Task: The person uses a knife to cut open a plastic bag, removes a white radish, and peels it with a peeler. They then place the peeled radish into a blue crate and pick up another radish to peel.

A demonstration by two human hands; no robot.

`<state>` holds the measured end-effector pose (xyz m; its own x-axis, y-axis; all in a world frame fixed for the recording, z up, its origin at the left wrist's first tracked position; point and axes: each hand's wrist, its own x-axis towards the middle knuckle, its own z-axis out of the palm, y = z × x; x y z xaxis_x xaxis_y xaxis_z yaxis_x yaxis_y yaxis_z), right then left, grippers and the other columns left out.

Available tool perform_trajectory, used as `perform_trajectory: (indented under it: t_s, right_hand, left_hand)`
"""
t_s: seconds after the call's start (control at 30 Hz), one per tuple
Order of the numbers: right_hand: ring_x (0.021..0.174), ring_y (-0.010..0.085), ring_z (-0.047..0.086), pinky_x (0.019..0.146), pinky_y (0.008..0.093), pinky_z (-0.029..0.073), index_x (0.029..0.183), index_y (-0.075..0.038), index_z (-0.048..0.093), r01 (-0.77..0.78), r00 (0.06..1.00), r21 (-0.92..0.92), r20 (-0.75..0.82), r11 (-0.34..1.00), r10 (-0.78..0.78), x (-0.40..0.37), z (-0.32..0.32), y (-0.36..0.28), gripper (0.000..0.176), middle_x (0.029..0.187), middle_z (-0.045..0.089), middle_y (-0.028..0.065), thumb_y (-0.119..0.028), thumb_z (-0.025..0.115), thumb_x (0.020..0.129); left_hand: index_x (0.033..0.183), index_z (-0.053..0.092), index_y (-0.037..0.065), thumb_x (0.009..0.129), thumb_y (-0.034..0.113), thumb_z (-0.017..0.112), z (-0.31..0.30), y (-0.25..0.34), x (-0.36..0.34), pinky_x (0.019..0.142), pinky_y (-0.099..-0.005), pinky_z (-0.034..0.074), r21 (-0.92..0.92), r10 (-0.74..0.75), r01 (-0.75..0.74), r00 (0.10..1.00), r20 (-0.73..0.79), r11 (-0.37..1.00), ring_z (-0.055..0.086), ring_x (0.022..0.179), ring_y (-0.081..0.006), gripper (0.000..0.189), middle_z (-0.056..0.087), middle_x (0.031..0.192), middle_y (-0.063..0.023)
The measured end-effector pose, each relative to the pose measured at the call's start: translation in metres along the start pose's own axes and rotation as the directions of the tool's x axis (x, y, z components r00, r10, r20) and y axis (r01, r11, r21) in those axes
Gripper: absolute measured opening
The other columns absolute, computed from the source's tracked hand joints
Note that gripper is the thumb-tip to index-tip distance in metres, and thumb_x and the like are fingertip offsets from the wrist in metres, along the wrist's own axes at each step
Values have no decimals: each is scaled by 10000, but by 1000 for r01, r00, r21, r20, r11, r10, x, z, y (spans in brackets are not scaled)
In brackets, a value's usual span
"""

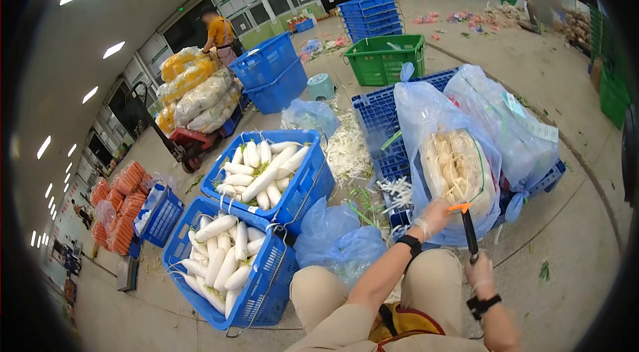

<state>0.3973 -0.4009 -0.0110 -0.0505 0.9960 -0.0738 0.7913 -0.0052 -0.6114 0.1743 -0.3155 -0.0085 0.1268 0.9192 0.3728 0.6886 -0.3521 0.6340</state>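
Observation:
My right hand, in a thin clear glove, is closed around the lower end of a black-handled tool with an orange tip. The exact kind of tool does not show. My left hand, also gloved, is closed at the near edge of an open blue plastic bag, beside the orange tip. What its fingers pinch is hidden. Inside that bag lies a clear bag of pale, root-like vegetables. A second blue bag with a paper label leans beside it, on a blue pallet.
Blue crates of white radishes stand at left. Peelings and crumpled blue bags litter the floor before my knees. Behind are a green crate, stacked blue crates, and a person beside a loaded pallet jack.

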Motion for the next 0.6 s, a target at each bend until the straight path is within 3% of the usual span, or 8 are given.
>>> perform_trajectory:
  t_s: [0.1, 0.2, 0.37, 0.43, 0.53, 0.6]
  right_hand:
    - [802, 451, 600, 690, 508, 465, 812, 12, 556, -41, 999, -29, 3, 999, 41, -13, 0, 9, 147, 772, 609, 279, -121, 588, 759]
    - [777, 467, 588, 662, 508, 456, 818, 6, 544, 64, 997, 111, -53, 992, -58, -15, -1, -5, 130, 741, 591, 291, -111, 562, 763]
    - [789, 457, 594, 666, 512, 455, 861, -1, 552, 118, 988, 136, -119, 984, -102, 22, -6, -35, 170, 764, 607, 274, -144, 582, 774]
    - [797, 447, 601, 679, 509, 462, 884, -7, 563, 77, 993, -66, -81, 995, -82, 39, 4, -40, 194, 795, 622, 262, -166, 600, 779]
    - [828, 422, 612, 701, 493, 464, 967, -9, 569, 32, 999, 84, 21, 996, -34, 14, -6, -34, 266, 811, 627, 259, -157, 630, 755]
    - [798, 445, 599, 682, 500, 453, 924, -3, 559, 60, 998, -79, -27, 995, -63, 23, 12, -2, 223, 796, 618, 264, -129, 609, 747]
  left_hand:
    - [806, 590, 14, 746, 15, 519, -8, 4, 2, 773, -437, 428, 17, -16, 16, 1000, 13, 1000, 523, 880, -383, 93, 571, 851, -190]
    - [804, 607, 14, 748, 35, 548, -2, -6, -2, 770, -428, 432, -13, -20, 20, 1000, -1, 1000, 524, 875, -378, 84, 576, 839, -186]
    - [790, 606, 8, 735, 52, 565, -8, 0, 1, 741, -436, 428, -47, 7, -7, 1000, -1, 999, 526, 838, -380, 82, 574, 818, -191]
    - [796, 600, 13, 740, 55, 549, 4, -12, -1, 723, -442, 423, -34, 47, -48, 999, -27, 998, 524, 815, -382, 87, 567, 806, -195]
    - [793, 590, 29, 744, 70, 527, 23, -27, 0, 722, -457, 421, 20, -31, 31, 999, -17, 999, 524, 823, -394, 90, 553, 828, -207]
    - [806, 604, 7, 725, 68, 537, 0, 5, 1, 752, -448, 440, 87, -52, 46, 997, 66, 995, 538, 864, -386, 121, 563, 864, -208]
